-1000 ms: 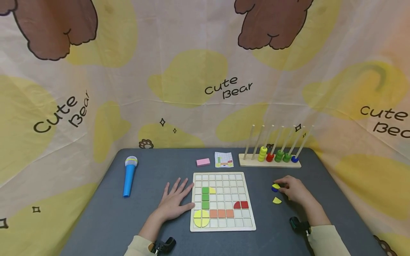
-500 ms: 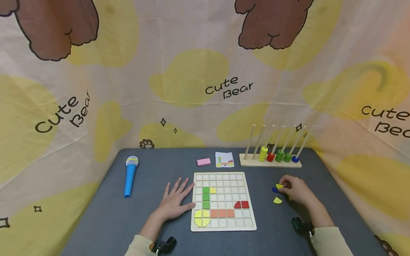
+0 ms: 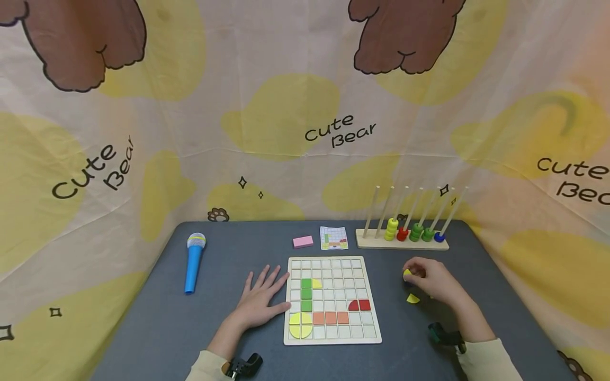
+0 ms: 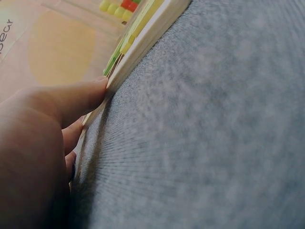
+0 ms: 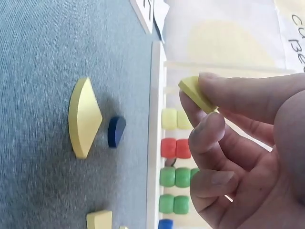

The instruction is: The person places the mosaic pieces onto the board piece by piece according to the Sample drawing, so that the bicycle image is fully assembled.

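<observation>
With thumb and forefinger my right hand [image 3: 434,280] pinches a yellow quarter-circle piece [image 5: 199,93], held above the table. Below it on the grey surface lie a second yellow quarter-circle piece [image 3: 413,299] and a dark blue piece [image 5: 116,132], which the hand hides in the head view. My left hand [image 3: 259,302] lies with fingers spread at the left side of the white grid board [image 3: 333,341]. Its thumb touches the board's edge in the left wrist view. The board bears green squares [image 3: 306,293], orange squares [image 3: 330,318], red pieces [image 3: 364,305] and a yellow circle of quarters [image 3: 301,325].
Behind the board are a pink block [image 3: 302,242] and a pattern card [image 3: 334,238]. A wooden peg rack [image 3: 381,242] with coloured beads stands back right. A blue toy microphone [image 3: 192,267] lies at left. More yellow pieces [image 5: 99,220] lie at the right wrist view's lower edge.
My right hand has lifted the yellow piece off the table from beside the blue piece and moved slightly left. The left hand has stayed at the board.
</observation>
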{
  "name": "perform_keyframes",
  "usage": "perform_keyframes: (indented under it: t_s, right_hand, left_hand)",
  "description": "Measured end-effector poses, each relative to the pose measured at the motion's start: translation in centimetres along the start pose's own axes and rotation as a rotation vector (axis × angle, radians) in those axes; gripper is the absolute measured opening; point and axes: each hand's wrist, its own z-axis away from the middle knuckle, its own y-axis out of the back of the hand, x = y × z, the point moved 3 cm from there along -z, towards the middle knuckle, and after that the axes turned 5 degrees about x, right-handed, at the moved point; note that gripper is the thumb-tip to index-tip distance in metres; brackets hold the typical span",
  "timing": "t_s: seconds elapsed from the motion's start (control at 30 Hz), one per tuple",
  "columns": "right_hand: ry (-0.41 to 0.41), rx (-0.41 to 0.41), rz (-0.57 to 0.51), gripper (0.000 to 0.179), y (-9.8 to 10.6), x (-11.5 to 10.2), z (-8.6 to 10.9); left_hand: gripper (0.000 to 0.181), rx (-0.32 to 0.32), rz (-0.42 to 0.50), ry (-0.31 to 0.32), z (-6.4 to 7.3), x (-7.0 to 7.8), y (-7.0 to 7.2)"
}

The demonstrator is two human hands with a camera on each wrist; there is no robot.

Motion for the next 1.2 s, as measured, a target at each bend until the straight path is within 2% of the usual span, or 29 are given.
perform_keyframes:
  t_s: [0.4, 0.57, 0.67, 0.97, 1.2]
  right_hand:
    - [0.031, 0.001, -0.100, 0.013, -1.3, -2.3, 0.2]
    - [-0.020, 0.007, -0.119, 0.015, -2.2, -3.3, 0.3]
    - [-0.033, -0.011, -0.145, 0.016, -3.1, -3.8, 0.4]
    - [0.032, -0.095, -0.189, 0.012, -5.6, -4.8, 0.5]
    - [0.015, -0.138, -0.199, 0.011, -6.8, -5.8, 0.7]
  left_hand:
    - [0.083, -0.008, 0.006, 0.003, 0.0, -0.2, -0.1]
    - [0.083, -0.015, 0.006, 0.005, 0.0, -0.1, -0.1]
    - [0.083, -0.012, 0.009, -0.002, 0.1, -0.1, 0.0]
    - [0.082, -0.006, 0.006, -0.009, 0.0, -0.1, -0.1]
    - [0.081, 0.005, 0.002, -0.017, 0.1, 0.0, 0.1]
